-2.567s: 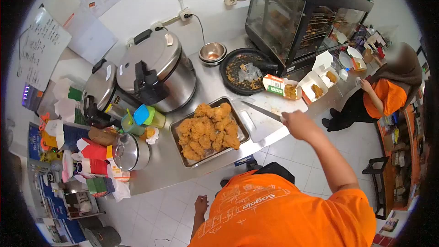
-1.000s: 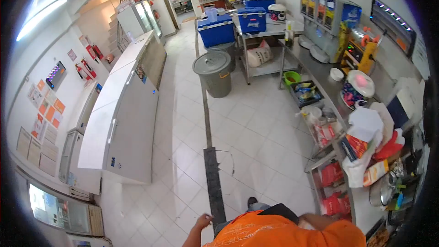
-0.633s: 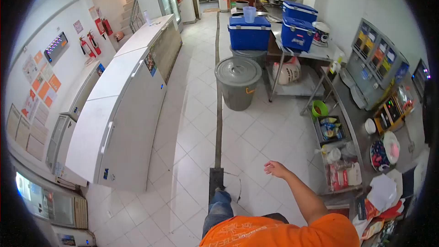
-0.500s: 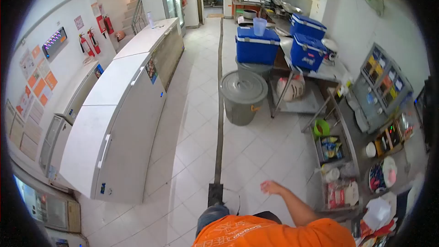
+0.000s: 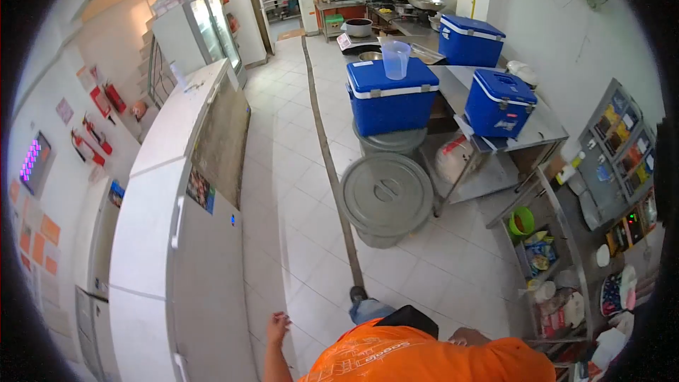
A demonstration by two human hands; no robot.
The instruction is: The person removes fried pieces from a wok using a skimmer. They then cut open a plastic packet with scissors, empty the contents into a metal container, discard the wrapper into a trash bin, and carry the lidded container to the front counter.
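Observation:
My left hand (image 5: 279, 327) swings low in front of me, between the white chest freezers and my orange shirt (image 5: 396, 357). Its fingers are loosely bent and somewhat apart, with nothing visible in them. Of my right arm, only a dim patch, perhaps my right hand (image 5: 465, 337), shows beside the shirt; its fingers cannot be made out. One dark shoe (image 5: 358, 293) is stepping on the tiled floor. Neither hand is seen touching anything. Ahead stands a grey lidded bin (image 5: 387, 194).
White chest freezers (image 5: 145, 230) line the left. Beyond the bin, a blue cooler (image 5: 392, 102) carries a clear pitcher (image 5: 397, 59). Another blue cooler (image 5: 499, 102) stands on a steel table (image 5: 541, 124). A rack with a green bucket (image 5: 521, 221) is at right. A floor strip (image 5: 327, 148) runs ahead.
I have walked forward, so the bin and coolers appear nearer. My left hand has come into view. My right hand, earlier stretched out in front, has swung back to my side.

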